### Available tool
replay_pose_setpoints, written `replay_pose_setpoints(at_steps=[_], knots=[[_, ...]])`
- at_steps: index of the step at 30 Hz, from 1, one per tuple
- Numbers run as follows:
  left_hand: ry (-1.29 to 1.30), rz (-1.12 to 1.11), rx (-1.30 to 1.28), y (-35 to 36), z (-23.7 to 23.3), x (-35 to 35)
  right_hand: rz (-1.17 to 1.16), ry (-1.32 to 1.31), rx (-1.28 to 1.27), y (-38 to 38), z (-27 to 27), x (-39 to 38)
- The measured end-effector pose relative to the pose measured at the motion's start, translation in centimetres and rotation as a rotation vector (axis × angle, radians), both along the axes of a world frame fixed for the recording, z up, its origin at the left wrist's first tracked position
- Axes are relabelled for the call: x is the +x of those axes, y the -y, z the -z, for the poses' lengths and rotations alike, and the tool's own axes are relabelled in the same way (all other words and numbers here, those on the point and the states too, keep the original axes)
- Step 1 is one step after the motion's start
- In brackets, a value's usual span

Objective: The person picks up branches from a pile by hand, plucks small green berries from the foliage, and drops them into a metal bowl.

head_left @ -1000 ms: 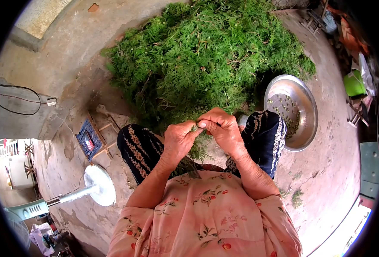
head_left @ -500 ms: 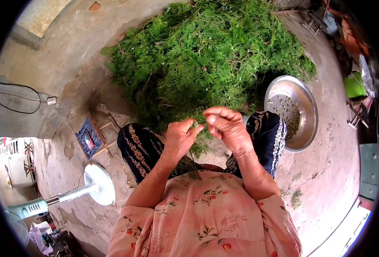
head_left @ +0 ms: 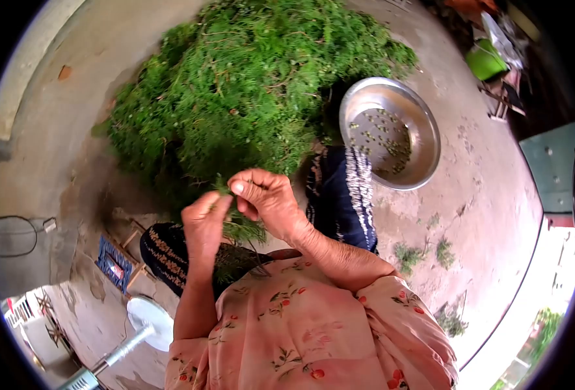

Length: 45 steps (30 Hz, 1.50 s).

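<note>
Head view: one green sprig [head_left: 244, 229] lies between the hands, in front of the lap; its long axis appears to slant from the leafy heap [head_left: 229, 97] toward the floral shirt [head_left: 300, 312]. The left hand [head_left: 205, 213] pinches it between thumb and fingers. The right hand [head_left: 266, 198] curls close beside it; whether thumb and forefinger meet, or grip anything, cannot be told. Counted: one heap, one metal basin [head_left: 424, 146], one green bucket [head_left: 487, 60], one fan [head_left: 149, 322], three loose clumps of foliage [head_left: 445, 253] on the floor. Small green pieces [head_left: 399, 148] in the basin are too numerous to count. Blur obscures the left fingertips; the frame's edge cuts off the fan.
</note>
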<state>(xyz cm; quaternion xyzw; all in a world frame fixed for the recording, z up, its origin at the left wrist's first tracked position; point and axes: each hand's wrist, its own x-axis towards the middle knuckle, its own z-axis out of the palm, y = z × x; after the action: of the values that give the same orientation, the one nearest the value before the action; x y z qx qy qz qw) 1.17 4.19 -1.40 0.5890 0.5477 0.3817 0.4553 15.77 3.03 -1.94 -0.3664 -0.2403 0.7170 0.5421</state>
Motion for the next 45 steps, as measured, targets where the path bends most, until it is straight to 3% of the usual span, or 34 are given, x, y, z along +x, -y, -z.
replay_pose_setpoints(at_steps=[3,5,7,9,11,12,14,15,17,19,22,23,25,26,27,29,30,31,34,35,37,41,45], knots=[[0.153,-0.102,-0.095,-0.8,-2.0,-0.4,0.116,-0.27,0.013,-0.1,-2.2,3.7],[0.339,-0.21,-0.069,-2.2,-2.4,-1.3,0.273,-0.263,0.088,-0.4,-2.8,8.0],[0.541,-0.163,-0.103,-3.9,-2.9,-4.0,0.424,-0.177,0.104,-0.4,-2.1,13.2],[0.763,0.056,0.022,-4.8,-4.0,-5.0,0.682,-0.204,-0.003,-0.5,2.2,17.6],[1.075,0.285,-0.081,-6.9,-3.5,-8.2,0.725,-0.323,-0.053,0.5,9.4,22.8],[1.068,0.335,-0.059,-7.2,-4.3,-8.5,0.74,-0.329,-0.061,0.8,10.7,23.9],[1.051,0.396,-0.056,-7.7,-6.4,-8.5,1.071,-0.257,-0.377,1.7,12.9,25.6],[1.058,0.413,-0.032,-7.8,-7.3,-8.4,1.082,-0.266,-0.39,2.5,14.7,26.6],[1.062,0.439,-0.014,-8.5,-8.7,-8.4,0.969,0.098,-0.22,4.3,18.3,28.9],[1.034,0.559,0.082,-9.2,-9.9,-8.5,1.007,-0.045,-0.259,5.1,19.3,30.3],[1.031,0.538,0.143,-9.7,-11.2,-8.6,0.906,0.504,-0.277,6.0,18.5,30.7],[1.034,0.51,0.195,-9.9,-11.4,-8.8,0.905,0.502,-0.279,6.1,18.2,30.8],[1.055,0.423,0.265,-9.9,-11.3,-8.8,0.906,0.792,-0.348,6.3,17.7,31.0],[1.05,0.497,0.245,-10.5,-11.4,-9.2,1.163,0.174,-0.316,5.5,17.3,31.4],[1.035,0.565,0.234,-10.8,-11.6,-9.9,1.276,-0.176,-0.353,5.5,16.7,31.6],[1.031,0.482,0.266,-10.9,-11.7,-10.3,1.122,-0.229,-0.297,4.0,17.6,31.4],[1.007,0.522,0.344,-10.6,-11.6,-9.6,1.017,-0.126,-0.22,3.3,16.9,30.3],[1.0,0.494,0.387,-10.3,-11.7,-9.1,0.969,-0.009,-0.183,2.4,11.8,26.5],[1.052,0.464,0.364,-10.0,-12.0,-8.3,0.579,0.43,0.071,1.4,3.4,17.2],[1.068,0.437,0.355,-9.9,-12.0,-8.1,0.337,0.403,0.267,1.9,1.8,14.7],[1.046,0.373,0.45,-9.4,-11.7,-7.3,-0.037,0.892,0.704,2.3,-3.5,9.4],[1.127,0.457,0.364,-10.0,-11.1,-5.8,-0.19,1.071,0.814,1.5,-4.1,1.9],[1.125,0.283,0.391,-10.2,-10.7,-4.0,-0.005,1.021,0.894,-0.5,-1.7,-0.3]])
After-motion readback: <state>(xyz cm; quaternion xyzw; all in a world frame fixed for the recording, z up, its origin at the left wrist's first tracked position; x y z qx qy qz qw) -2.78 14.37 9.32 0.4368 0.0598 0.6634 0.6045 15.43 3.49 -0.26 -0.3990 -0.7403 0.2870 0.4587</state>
